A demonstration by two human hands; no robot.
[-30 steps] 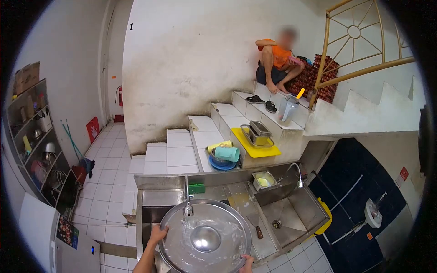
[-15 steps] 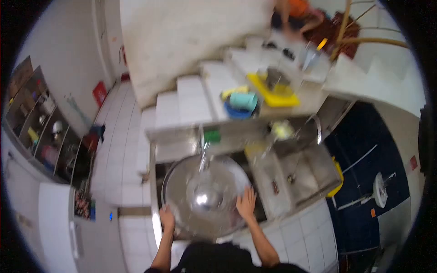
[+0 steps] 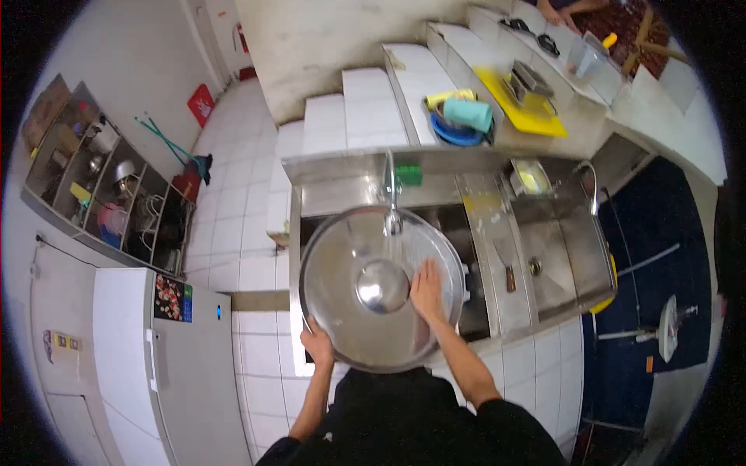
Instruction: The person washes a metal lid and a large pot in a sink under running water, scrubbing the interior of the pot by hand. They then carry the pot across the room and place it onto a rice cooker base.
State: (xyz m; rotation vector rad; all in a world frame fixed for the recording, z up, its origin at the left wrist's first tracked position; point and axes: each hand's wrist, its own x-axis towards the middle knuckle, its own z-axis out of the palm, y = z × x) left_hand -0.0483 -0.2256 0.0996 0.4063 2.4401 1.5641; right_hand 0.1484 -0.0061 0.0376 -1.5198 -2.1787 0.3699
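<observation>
A large round steel pan (image 3: 350, 326) with a shiny dome in its middle rests over the left sink basin (image 3: 483, 311), wet on its surface. Above its far edge stands a metal faucet (image 3: 392, 186), its spout pointing down at the pan. My left hand (image 3: 317, 344) grips the near-left rim, thumb on top and the other fingers hidden below. Flat against the right part of the pan lies my right hand (image 3: 427, 293), fingers stretched out and slightly blurred, holding nothing.
A scraper (image 3: 508, 272) lies on the ledge right of the pan, beside a second sink (image 3: 556, 264). Behind are a green sponge (image 3: 409, 175), a blue bowl (image 3: 458, 137) and a yellow board (image 3: 509, 105) on tiled steps. A white fridge (image 3: 194, 365) stands left. Another person's hands (image 3: 561, 14) show at top right.
My right hand has moved from the pan's right rim inward onto its surface. The left hand still holds the rim. The view has shifted, and the pan appears nearer my body.
</observation>
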